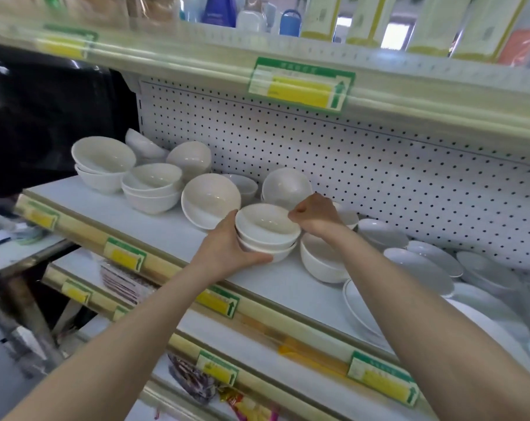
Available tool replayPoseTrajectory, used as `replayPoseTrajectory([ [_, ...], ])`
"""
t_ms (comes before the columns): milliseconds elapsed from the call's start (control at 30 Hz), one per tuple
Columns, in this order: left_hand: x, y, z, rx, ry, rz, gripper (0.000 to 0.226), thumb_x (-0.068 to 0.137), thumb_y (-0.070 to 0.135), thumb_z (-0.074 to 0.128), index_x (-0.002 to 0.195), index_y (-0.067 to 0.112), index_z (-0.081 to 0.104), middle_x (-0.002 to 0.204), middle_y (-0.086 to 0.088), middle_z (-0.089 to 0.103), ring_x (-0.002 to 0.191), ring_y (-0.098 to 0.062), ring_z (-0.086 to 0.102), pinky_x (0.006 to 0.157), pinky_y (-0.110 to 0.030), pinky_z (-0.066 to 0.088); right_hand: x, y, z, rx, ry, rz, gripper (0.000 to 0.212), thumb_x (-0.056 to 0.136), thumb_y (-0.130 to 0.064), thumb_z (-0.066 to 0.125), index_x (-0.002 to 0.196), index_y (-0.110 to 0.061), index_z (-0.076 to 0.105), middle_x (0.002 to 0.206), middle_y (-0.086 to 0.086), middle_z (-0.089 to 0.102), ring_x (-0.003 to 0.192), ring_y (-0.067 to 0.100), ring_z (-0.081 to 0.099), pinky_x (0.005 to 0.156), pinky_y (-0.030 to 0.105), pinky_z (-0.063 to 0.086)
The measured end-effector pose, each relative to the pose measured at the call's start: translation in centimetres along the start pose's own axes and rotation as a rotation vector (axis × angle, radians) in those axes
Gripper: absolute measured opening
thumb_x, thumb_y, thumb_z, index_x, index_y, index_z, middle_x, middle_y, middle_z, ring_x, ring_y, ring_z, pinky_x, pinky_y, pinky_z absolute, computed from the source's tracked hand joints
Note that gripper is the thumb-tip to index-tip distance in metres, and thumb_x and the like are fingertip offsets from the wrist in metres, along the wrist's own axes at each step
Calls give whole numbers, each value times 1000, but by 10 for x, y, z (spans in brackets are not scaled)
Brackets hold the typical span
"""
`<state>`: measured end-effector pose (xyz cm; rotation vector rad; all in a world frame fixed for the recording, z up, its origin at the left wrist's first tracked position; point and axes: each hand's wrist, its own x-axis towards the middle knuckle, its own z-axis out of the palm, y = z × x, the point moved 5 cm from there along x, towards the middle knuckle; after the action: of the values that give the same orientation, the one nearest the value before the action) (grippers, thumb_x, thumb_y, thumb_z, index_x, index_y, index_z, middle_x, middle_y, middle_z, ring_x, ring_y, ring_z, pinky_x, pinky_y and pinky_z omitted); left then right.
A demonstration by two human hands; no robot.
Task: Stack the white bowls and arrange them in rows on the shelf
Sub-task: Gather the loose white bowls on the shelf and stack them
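White shelf [142,221], bowl stack [266,235] between left hand [227,247], right hand [317,215]

Shop: price tags [300,86] on shelf edges [84,235] above the right hand [315,214] and below the left hand [227,244], pegboard [349,165] behind, bottles [219,9] overhead, packets [194,381] lower down, many bowls [151,183] to their left.

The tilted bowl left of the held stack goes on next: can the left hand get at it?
Probably, once freed: the tilted bowl lies right beside the left hand, nothing between, but that hand grips the stack.
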<state>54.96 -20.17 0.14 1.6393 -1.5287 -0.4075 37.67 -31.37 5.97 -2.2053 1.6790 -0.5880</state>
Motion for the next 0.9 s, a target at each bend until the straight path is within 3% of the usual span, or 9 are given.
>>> replayPoseTrajectory([
  [167,-1,-7,-12,-10,-13,62,88,48,60,86,123,35,47,116,17,61,105,-5,58,86,-28,50,-5,-8,5,28,-54,-19,41,81,-19,61,49,-19,37,52,-1,44,58,19,44,50,28,31],
  [333,2,-16,-25,30,-93,76,101,64,75,69,145,23,37,137,7,54,122,-12,54,102,-36,46,-5,-8,6,40,-118,-29,37,86,-40,63,61,-13,61,66,1,63,68,21,58,61,30,43],
  [433,7,-14,-40,14,-27,96,92,78,80,43,147,19,38,135,2,55,120,-15,55,103,-39,45,7,-1,-18,34,52,-34,36,89,-40,58,75,-12,76,75,2,74,79,20,68,84,33,54],
  [500,15,-8,-49,48,30,164,78,86,72,35,141,17,48,130,0,59,118,-15,55,100,-35,45,20,4,-36,-5,190,-31,30,86,-32,54,71,-15,73,72,1,74,79,23,67,84,39,55],
  [567,35,-2,-54,141,49,207,61,94,57,42,136,14,54,130,-5,59,119,-21,55,98,-33,42,38,9,-50,-59,272,-10,24,83,-26,51,75,-23,73,79,0,74,87,26,65,86,42,54],
  [700,82,9,-47,404,19,269,48,94,46,49,129,15,61,135,-9,58,126,-28,51,103,-34,38,76,11,-54,-252,320,-48,23,94,-28,52,102,-35,72,96,4,72,111,28,54,92,39,42],
  [800,111,5,-36,535,-31,268,49,95,48,44,132,21,59,144,-2,50,132,-23,45,108,-30,32,104,15,-36,-400,225,-92,31,96,-40,50,125,-37,63,110,1,70,122,26,45,95,40,36],
  [900,134,3,-26,633,-117,280,42,98,38,49,136,21,55,148,2,44,137,-21,37,112,-29,26,128,20,-19,-427,139,-117,36,96,-46,47,129,-38,58,115,1,69,124,26,44,99,43,36],
])
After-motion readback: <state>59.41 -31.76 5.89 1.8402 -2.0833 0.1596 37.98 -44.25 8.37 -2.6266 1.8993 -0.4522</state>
